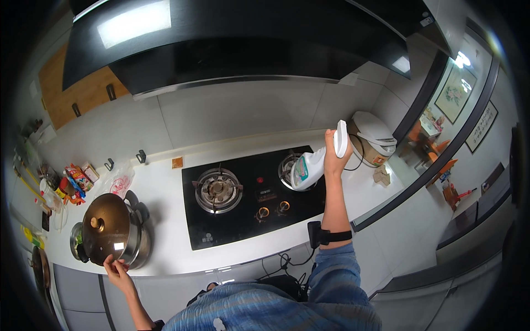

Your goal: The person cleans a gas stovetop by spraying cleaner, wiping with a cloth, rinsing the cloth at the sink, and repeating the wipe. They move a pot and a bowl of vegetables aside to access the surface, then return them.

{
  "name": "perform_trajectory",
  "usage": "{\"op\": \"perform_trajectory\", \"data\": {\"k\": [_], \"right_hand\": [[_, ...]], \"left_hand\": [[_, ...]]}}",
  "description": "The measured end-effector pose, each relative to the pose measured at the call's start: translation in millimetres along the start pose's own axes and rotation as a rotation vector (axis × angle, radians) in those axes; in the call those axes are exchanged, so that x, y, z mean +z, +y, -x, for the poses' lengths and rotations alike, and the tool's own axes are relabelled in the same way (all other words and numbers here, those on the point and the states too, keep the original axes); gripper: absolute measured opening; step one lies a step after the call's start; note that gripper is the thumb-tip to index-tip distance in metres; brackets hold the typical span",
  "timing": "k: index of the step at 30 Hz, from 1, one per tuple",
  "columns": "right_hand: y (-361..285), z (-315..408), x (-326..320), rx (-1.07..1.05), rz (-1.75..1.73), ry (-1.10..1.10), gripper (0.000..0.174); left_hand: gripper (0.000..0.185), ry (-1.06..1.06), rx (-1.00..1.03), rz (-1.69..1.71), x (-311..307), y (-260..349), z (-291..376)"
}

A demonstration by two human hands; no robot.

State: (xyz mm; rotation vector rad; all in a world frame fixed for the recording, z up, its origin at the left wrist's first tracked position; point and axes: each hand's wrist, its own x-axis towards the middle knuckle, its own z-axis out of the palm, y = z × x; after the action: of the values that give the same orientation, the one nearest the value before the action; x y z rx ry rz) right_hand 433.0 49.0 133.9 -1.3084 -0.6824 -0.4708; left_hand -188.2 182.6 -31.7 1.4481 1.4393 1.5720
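Observation:
My right hand (333,154) grips the neck of a white plastic spray bottle (308,169), held tilted over the right burner (290,163) of a black glass gas hob (252,227). The bottle carries a green label, and its body hides part of that burner. On the hob's left side, the left burner (218,188) shows a pan support with brownish marks. My left hand (118,273) is at the near rim of a steel pot with a brown glass lid (108,227), fingers loosely bent and holding nothing. Whether it touches the pot cannot be told.
A rice cooker (372,136) stands in the right corner, a crumpled brown cloth (381,176) before it. Packets and bottles (68,186) crowd the left counter beside a plastic bag (118,180). Overhead hangs a black range hood (248,53). A bowl with greens (76,240) sits behind the pot.

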Motion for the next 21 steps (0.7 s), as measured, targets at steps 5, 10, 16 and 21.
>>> {"op": "perform_trajectory", "data": {"k": [5, 10, 16, 21], "right_hand": [[4.3, -17.3, -20.7, -0.076, 0.133, 0.057, 0.019], [-4.4, -29.7, -29.8, -0.093, 0.012, 0.155, 0.019], [-27.5, -35.8, -21.3, -0.186, -0.093, 0.199, 0.013], [-29.8, -42.3, 4.8, -0.174, -0.248, 0.090, 0.012]], "left_hand": [[0.018, -0.005, -0.079, -0.002, -2.8, -7.6, 5.4], [0.018, -0.018, -0.056, -0.020, 0.0, -9.7, 6.1], [0.017, -0.066, -0.029, -0.043, 7.5, -9.5, 4.0], [0.017, -0.093, -0.053, -0.052, 6.1, -6.3, 6.5]]}}
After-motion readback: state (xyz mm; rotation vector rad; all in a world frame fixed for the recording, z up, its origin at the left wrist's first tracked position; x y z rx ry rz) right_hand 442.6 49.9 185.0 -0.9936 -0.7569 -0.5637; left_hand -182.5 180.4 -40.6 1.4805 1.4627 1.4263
